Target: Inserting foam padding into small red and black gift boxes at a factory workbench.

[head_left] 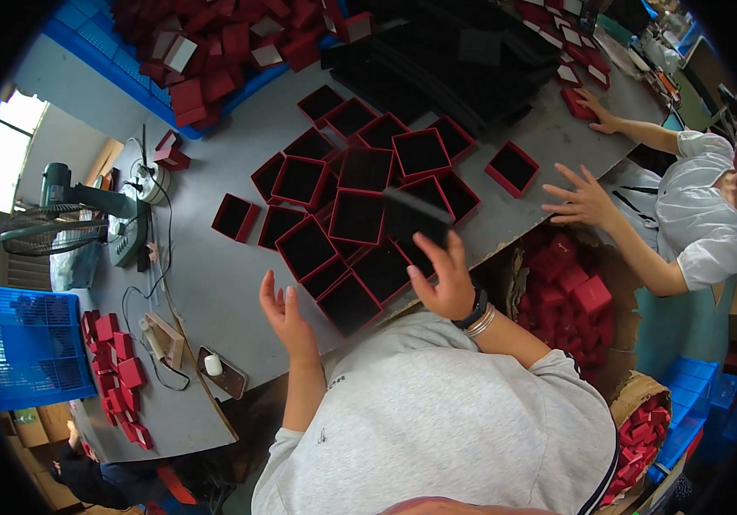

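- Left hand (pixel 284 311): open, fingers spread, empty, just left of the red open boxes (pixel 351 215) on the grey table (pixel 214 283).
- Right hand (pixel 446 279): fingers up, apparently pinching a blurred black insert (pixel 417 215) over the boxes.
- Co-worker's hand (pixel 583 199): spread flat nearby.

A dark pad (pixel 417 216) above the right hand (pixel 447 279) is showing only as a motion blur, its outline smearing across the open red boxes (pixel 358 219) behind.

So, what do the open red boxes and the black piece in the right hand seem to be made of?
Open red boxes: probably paper-covered cardboard, matte red outside with a dark lining; thin, stiff, straight walls suggest it.
Black piece held by the right hand: flat, matte, possibly foam or card; motion blur leaves it uncertain.
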